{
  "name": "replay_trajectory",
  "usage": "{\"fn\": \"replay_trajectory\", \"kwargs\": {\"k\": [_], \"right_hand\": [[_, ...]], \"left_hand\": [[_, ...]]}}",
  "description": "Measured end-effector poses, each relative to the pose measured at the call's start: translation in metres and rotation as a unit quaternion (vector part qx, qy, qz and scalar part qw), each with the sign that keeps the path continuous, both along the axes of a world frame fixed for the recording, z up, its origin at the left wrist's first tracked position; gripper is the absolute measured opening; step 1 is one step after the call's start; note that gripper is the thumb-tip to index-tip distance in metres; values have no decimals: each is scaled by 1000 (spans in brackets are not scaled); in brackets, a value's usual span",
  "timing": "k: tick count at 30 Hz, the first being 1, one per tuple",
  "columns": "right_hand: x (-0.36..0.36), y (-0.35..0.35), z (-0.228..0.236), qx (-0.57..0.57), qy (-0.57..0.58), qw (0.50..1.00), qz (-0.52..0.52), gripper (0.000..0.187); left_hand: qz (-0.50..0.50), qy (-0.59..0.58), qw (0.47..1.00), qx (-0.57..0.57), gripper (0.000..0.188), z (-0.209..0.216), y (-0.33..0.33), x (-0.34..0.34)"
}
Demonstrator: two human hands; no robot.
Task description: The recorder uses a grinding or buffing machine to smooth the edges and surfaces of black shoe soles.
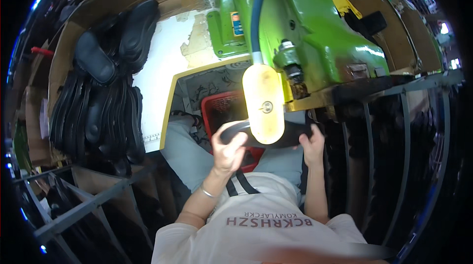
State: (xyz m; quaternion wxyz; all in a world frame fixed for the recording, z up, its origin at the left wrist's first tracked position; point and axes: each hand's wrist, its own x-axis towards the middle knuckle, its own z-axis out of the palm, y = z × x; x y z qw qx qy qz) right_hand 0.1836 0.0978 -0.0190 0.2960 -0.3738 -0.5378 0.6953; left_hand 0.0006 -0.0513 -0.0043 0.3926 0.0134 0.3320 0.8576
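A black shoe sole (pixel 291 134) is held up crosswise in front of me, gripped at both ends. My left hand (pixel 229 147) closes on its left end, thumb on the near side. On the right end, my right hand (pixel 313 146) pinches the edge between thumb and fingers. A yellow rounded plate (pixel 261 84) with a screw in it hangs over the sole's middle and hides part of it. Behind that stands a green machine (pixel 325 32), with a metal bolt fitting (pixel 291 62) at its front.
Several black soles (pixel 96 111) lie piled and stacked at left on a white table (pixel 165 42) with a yellow edge. Below, between my knees, stands a red plastic basket (pixel 217 102). Metal rack bars (pixel 88 210) flank me on both sides. A cardboard box (pixel 394 32) stands at back right.
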Motion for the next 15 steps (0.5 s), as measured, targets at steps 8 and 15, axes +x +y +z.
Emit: {"fn": "replay_trajectory", "kwargs": {"k": [8, 15], "right_hand": [[57, -77, -36, -253, 103, 962, 4, 35], [61, -79, 1, -222, 78, 972, -23, 34]], "left_hand": [[-75, 364, 922, -106, 12, 5, 75, 16], [-21, 392, 904, -167, 17, 12, 82, 22]]}}
